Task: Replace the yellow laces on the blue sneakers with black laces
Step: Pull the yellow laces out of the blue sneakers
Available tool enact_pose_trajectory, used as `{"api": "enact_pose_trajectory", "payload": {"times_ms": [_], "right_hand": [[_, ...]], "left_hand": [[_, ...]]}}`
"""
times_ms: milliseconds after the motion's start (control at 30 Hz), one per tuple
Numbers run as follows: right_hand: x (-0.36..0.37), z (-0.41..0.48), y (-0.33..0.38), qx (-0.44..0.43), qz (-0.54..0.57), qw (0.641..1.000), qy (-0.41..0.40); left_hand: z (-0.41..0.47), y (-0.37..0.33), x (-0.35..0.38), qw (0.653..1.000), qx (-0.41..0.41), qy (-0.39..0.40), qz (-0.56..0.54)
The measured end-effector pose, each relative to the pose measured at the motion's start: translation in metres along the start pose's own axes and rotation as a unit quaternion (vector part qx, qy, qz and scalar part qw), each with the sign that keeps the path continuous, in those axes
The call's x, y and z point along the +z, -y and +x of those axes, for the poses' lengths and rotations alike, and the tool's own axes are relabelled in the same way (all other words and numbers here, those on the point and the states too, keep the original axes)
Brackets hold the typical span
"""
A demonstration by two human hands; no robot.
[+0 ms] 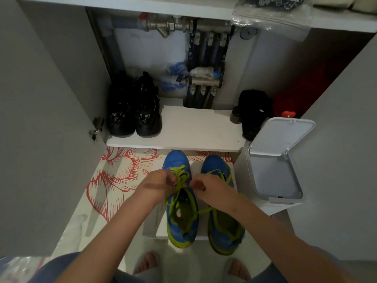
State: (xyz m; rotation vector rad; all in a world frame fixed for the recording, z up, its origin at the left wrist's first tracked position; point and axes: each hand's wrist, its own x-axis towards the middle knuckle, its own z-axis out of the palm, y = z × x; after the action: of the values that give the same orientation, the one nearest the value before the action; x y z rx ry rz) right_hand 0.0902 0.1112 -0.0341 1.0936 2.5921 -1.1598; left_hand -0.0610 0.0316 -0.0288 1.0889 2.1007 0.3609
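Blue sneakers: the left-hand sneaker (182,223) and the right-hand sneaker (223,229) stand side by side on a white box (161,233) on the floor, toes towards the cupboard, heels towards the person
Yellow laces (180,176): threaded on both shoes; on the left-hand sneaker they are bunched in loose loops over the tongue, and one strand trails across to the right-hand sneaker under the right wrist
Left hand (158,183): over the left-hand sneaker's eyelets, fingers curled in and pinching the yellow laces at the bunch
Right hand (206,188): between the two shoes, thumb and fingers closed together on a lace strand just beside the left hand; the exact grip is blurred
Cupboard shelf (193,129): white, just beyond the sneakers' toes
Black sneakers (134,111): a pair at the left end of the shelf
Black bag (255,113): at the right end of the shelf
Pipe manifold (204,58): against the back wall above the shelf
Waste bin (279,180): white, lid up, right of the sneakers
Floral sheet (114,176): red and white, on the floor left of the box
Cupboard door (40,119): grey, swung open at the left
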Motion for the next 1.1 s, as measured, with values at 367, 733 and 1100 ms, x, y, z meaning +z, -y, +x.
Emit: {"api": "enact_pose_trajectory", "payload": {"times_ms": [367, 733, 1100], "right_hand": [[0.020, 0.021, 0.011, -0.105, -0.148, 0.983, -0.031], [0.008, 0.030, -0.001, -0.059, -0.024, 0.998, -0.019], [0.017, 0.038, 0.005, 0.018, 0.103, 0.994, -0.034]], "left_hand": [[0.006, -0.001, 0.001, 0.989, 0.046, 0.037, 0.132], [0.015, 0.008, -0.001, 0.993, -0.001, 0.113, 0.016], [0.029, -0.003, 0.014, 0.993, 0.005, 0.039, 0.109]]}}
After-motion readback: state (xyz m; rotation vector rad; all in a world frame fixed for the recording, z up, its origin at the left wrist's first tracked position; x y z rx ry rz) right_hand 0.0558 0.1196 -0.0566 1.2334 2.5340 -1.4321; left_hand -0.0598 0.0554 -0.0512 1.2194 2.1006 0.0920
